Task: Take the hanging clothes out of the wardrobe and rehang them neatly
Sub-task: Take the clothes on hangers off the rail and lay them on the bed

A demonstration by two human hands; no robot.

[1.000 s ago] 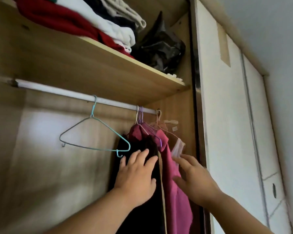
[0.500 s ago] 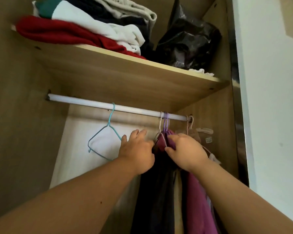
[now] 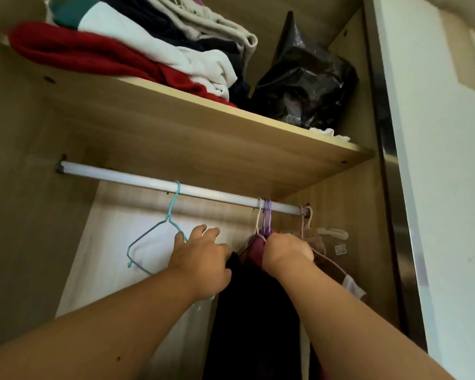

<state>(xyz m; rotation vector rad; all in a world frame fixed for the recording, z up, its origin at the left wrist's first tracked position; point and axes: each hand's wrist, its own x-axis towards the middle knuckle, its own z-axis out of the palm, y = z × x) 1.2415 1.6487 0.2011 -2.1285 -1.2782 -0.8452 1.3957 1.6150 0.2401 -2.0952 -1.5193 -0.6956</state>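
A white rail runs across the wardrobe under a wooden shelf. An empty teal wire hanger hangs at its middle. Further right, purple and beige hangers carry a black garment and a magenta garment. My left hand rests against the black garment's top left edge, fingers spread. My right hand is closed around the magenta garment at the hanger necks. More pale clothes hang at the rail's right end, partly hidden by my right arm.
The wooden shelf above holds folded red, white and grey clothes and a black plastic bag. A white sliding door stands at the right. The rail's left part is bare.
Both hands rose from the lower part of the garments to the hanger tops. My right hand closed on the magenta garment. The view tilted upward.
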